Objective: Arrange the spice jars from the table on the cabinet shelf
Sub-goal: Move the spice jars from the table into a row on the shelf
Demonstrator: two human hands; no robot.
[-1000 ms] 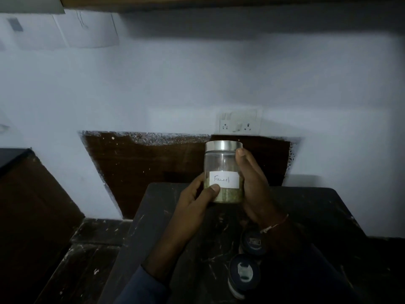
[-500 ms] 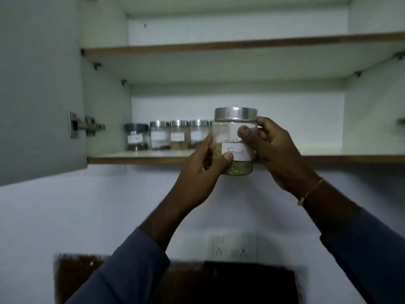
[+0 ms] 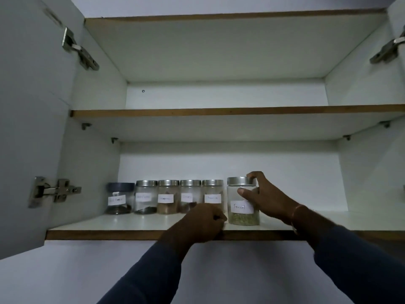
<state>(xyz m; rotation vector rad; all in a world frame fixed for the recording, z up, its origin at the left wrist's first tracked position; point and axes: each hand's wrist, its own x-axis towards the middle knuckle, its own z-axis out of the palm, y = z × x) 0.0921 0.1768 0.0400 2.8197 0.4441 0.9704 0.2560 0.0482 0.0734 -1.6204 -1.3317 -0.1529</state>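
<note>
Right hand grips the fennel jar high up. Thumb lies across the front glass just under the silver lid, and the fingers wrap the lid's rim at 3 o'clock. Forearm rises from 5 o'clock in a dark blue sleeve, with a thin band at the wrist.

Jar stands upright on the lower shelf, near the front edge. Green seed fills its bottom, and a white handwritten label faces out.

Left hand is at the jar's 8 o'clock, fingers curled in with nothing seen in them. Knuckles sit just beside the jar's base, and the heel of the hand is over the shelf edge.

Row of five labelled jars runs off at the jar's 9 o'clock, set further back and side by side. Four have silver lids; the dark-lidded jar ends the row.

Cabinet door hangs open at 9 o'clock, hinge showing. Upper shelf is at 12 o'clock.
</note>
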